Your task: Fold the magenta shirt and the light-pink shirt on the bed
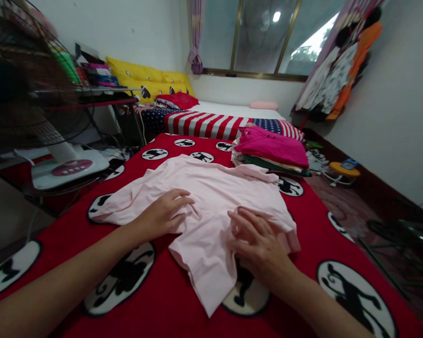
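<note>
A pale pink shirt (211, 197) lies spread on a red blanket (303, 225) printed with black-and-white round figures. My left hand (164, 213) rests flat on the shirt's left part, fingers stretched out toward the middle. My right hand (255, 239) lies on the shirt's right side, fingers extended and pressed against the folded cloth. Neither hand holds anything up. One sleeve (109, 204) sticks out to the left, and a flap of the shirt (211, 277) hangs toward me.
A stack of folded clothes (271, 150) with a magenta piece on top sits behind the shirt. A standing fan (66, 164) is on the left. Yellow pillows (148, 80) and a striped cover (204, 124) lie further back. Clothes hang at right (341, 70).
</note>
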`<state>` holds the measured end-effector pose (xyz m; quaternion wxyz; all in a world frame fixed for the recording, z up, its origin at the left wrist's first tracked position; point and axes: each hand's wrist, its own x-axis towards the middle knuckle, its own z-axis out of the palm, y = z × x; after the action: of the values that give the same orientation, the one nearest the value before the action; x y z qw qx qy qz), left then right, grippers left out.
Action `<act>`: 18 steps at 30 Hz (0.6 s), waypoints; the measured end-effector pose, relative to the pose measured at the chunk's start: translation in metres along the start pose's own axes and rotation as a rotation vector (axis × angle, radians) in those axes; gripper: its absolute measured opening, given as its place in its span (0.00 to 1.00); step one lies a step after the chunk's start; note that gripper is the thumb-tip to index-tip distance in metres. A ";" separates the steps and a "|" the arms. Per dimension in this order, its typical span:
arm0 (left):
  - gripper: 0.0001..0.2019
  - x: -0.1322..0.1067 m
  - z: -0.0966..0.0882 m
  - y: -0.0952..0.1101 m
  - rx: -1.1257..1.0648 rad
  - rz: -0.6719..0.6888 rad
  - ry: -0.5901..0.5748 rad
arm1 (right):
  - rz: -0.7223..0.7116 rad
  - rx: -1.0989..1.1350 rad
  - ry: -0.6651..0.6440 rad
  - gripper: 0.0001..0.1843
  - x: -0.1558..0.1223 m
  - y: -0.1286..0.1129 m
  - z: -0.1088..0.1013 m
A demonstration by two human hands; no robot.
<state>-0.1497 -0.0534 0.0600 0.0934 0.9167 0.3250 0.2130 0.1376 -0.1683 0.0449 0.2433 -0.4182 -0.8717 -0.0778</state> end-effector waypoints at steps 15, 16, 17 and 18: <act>0.22 -0.035 -0.050 -0.074 0.250 -0.378 0.031 | -0.127 0.215 -0.074 0.09 -0.034 -0.031 -0.073; 0.21 -0.038 -0.057 -0.067 0.206 -0.390 0.034 | -0.127 0.192 -0.048 0.12 -0.038 -0.028 -0.076; 0.20 -0.042 -0.065 -0.061 0.147 -0.404 0.026 | -0.125 0.190 -0.040 0.15 -0.042 -0.024 -0.078; 0.19 -0.046 -0.072 -0.055 0.076 -0.424 -0.004 | -0.119 0.214 -0.048 0.15 -0.048 -0.022 -0.080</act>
<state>-0.2451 -0.0382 0.0923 0.1020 0.8311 0.5181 0.1746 0.1752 -0.2421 0.0925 0.2603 -0.3392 -0.9039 0.0113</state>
